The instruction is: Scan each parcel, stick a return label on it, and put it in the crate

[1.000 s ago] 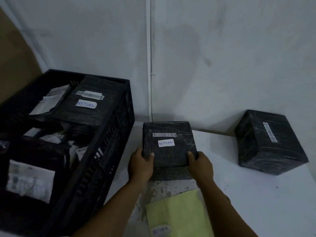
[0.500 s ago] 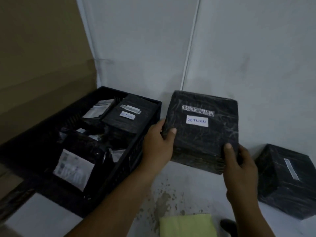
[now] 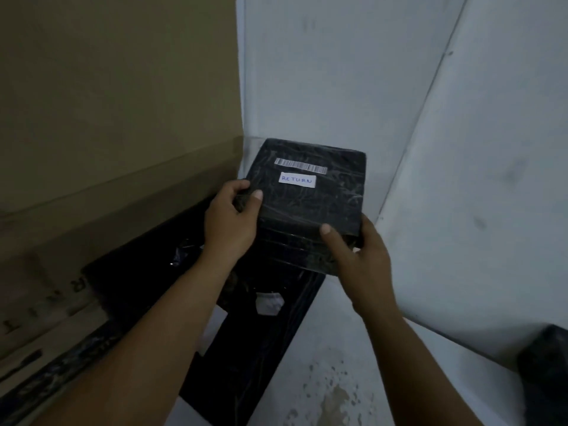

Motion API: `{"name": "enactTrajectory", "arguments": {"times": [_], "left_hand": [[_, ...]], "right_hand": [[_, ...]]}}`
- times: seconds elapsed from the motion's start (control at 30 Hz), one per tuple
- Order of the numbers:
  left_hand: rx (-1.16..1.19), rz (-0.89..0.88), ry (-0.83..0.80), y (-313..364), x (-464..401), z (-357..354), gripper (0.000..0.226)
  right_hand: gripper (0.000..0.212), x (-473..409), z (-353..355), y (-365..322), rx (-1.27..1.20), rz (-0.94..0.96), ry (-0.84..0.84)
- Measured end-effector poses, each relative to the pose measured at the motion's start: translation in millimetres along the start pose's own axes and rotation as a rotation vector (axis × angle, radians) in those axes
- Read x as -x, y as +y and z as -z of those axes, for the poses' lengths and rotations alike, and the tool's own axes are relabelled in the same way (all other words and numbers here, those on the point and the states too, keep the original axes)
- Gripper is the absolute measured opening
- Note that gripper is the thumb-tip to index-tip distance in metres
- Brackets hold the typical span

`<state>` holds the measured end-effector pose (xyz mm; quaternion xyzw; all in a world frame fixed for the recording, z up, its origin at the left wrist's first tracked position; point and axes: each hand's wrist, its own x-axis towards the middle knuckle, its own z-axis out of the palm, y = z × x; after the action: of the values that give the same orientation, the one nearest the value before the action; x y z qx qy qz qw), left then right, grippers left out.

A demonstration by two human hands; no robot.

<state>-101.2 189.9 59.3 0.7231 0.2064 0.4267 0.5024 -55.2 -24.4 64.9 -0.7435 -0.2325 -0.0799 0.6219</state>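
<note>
Because the parcel (image 3: 307, 204) is a bulky black-wrapped block, it is carried by both hands at once: the left hand (image 3: 229, 224) curls round its near left corner with the thumb on top, and the right hand (image 3: 361, 259) clamps the near right corner the same way, thumb pressed onto the upper face. Held so, it stays level with the barcode (image 3: 300, 166) and the white label (image 3: 297, 180) reading RETURN facing up, which suggests scanning and labelling are done and only the drop remains. It hangs in the air over the far end of the crate (image 3: 255, 348), whose dark rim and contents show below the forearms. A brown carton (image 3: 107, 149) stands just beside the crate on the left. Another black parcel (image 3: 547, 373) sits at the right edge on the pale worktop (image 3: 353, 379), likely awaiting its turn.
</note>
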Motion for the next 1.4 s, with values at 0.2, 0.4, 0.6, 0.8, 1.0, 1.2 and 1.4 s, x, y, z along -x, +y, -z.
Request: {"name": "enactTrajectory", "arguments": {"times": [0.2, 0.4, 0.6, 0.8, 1.0, 1.2, 1.4], "left_hand": [[-0.08, 0.061, 0.009, -40, -55, 30, 0.024], [-0.226, 0.003, -0.095, -70, -82, 35, 0.023], [-0.506, -0.207, 0.038, -94, -77, 40, 0.029], [-0.437, -0.136, -0.086, -109, -84, 43, 0.04], [-0.364, -0.05, -0.12, -100, -80, 45, 0.046], [-0.28, -0.024, -0.147, -68, -27, 40, 0.028], [-0.173, -0.128, -0.345, -24, 64, -9, 0.023]], "right_hand": [[0.064, -26, -76, 17, 0.201, 0.021, -0.086], [0.06, -42, -134, 31, 0.369, 0.011, 0.047], [0.063, -61, -178, 23, 0.468, 0.1, 0.039], [0.063, -61, -200, 29, 0.494, 0.19, -0.07], [0.067, -57, -190, 30, 0.351, 0.186, -0.158], [0.035, -13, -135, 53, 0.262, 0.233, 0.105], [0.024, 42, -47, 107, 0.328, 0.008, 0.266]]}}
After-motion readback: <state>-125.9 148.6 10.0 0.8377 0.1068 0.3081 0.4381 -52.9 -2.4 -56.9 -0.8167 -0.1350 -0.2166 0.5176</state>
